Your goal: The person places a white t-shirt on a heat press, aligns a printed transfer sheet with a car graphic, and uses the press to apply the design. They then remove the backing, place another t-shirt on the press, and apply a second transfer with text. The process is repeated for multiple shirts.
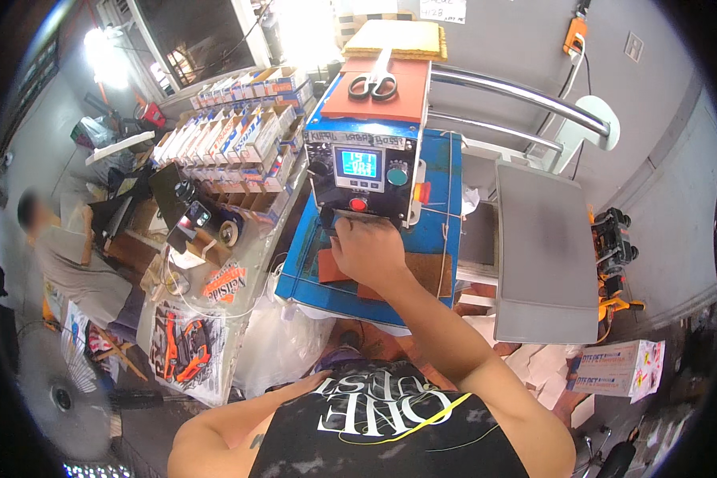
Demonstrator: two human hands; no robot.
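Observation:
My right hand [362,247] reaches under the front of a heat press control box [361,183], its fingers curled at a part I cannot make out. The box has a lit display [358,166], buttons, and black-handled scissors [372,86] on an orange pad on top. Beneath my hand, orange and brown pads [422,275] lie on a blue platen [303,271] crossed by cords. My left hand [307,385] is low beside my waist, its fingers too hidden to read.
Left, a cluttered table [255,247] holds printed sheets and rows of cartons [215,135]; a seated person [72,255] is beside it, a fan [60,394] below. Right are a grey platen [546,255], metal rails [518,95] and a box [613,366].

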